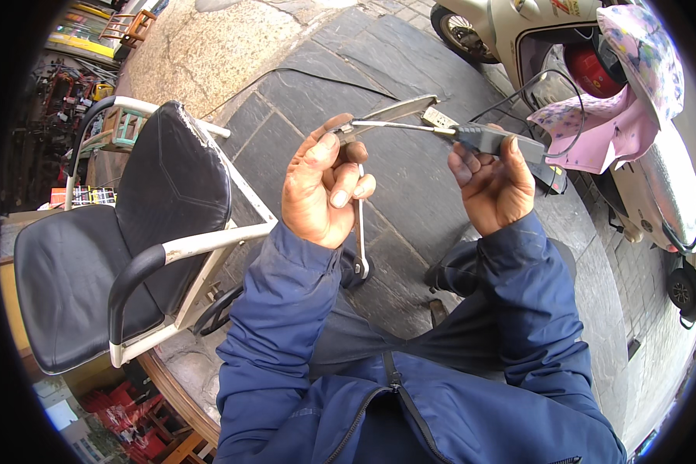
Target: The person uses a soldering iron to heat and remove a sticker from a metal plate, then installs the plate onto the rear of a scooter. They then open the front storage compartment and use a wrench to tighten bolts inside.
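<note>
My left hand (325, 182), fingers curled, grips the end of a thin metal rod (394, 125) and a flat metal piece (394, 110) at their left. A long steel wrench (359, 224) hangs down from the same fingers, its head low near my leg. My right hand (495, 185) is closed on a grey handled piece (491, 139), into which the rod runs from the left; its exact kind is unclear. A black cable (580, 127) loops beside it. Behind my right hand, a dark boxy object (553, 178) is partly hidden.
A black padded metal-framed chair (69, 278) stands close at left, beside cluttered shelves (77, 69). A cream scooter (503, 23) with pink floral fabric (642, 62) is at right. Grey stone paving (309, 93) lies below, crossed by a cable. My legs are beneath my arms.
</note>
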{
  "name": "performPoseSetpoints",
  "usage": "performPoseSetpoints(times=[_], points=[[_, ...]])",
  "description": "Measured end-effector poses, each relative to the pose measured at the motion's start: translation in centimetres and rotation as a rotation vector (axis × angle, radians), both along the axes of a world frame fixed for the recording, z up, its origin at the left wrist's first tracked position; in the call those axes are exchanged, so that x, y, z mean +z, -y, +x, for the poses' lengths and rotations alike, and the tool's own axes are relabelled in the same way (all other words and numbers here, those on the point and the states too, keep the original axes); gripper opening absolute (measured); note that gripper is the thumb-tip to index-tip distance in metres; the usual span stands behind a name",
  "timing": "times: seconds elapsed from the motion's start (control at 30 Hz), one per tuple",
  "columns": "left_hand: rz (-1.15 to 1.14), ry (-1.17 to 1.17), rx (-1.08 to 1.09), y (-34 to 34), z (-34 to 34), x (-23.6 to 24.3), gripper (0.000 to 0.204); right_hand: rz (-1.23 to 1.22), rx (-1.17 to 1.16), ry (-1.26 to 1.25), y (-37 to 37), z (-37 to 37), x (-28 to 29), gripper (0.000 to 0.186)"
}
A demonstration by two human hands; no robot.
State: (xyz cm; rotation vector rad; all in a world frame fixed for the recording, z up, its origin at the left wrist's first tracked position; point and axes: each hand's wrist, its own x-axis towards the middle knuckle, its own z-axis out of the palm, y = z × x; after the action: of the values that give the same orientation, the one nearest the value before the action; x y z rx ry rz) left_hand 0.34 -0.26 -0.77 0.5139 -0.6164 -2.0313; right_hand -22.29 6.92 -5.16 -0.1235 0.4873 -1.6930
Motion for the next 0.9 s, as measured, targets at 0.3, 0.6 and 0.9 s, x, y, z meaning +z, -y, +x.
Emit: performPoseSetpoints(times=[0.3,0.6,0.9], points=[[-0.014,0.016,0.016,-0.03,-0.04,0.03,0.032,-0.01,-0.008,0.016,0.05,-0.04,0.12,0.038],[0.006,-0.004,0.034,-0.11,-0.23,0.34,0.025,-0.016,-0.012,0.042,0.14,-0.07,0.06,0.033],[-0.036,0.018,0.057,-0.17,-0.29,0.44,0.026,-0.011,-0.004,0.036,0.22,0.08,0.24,0.033]])
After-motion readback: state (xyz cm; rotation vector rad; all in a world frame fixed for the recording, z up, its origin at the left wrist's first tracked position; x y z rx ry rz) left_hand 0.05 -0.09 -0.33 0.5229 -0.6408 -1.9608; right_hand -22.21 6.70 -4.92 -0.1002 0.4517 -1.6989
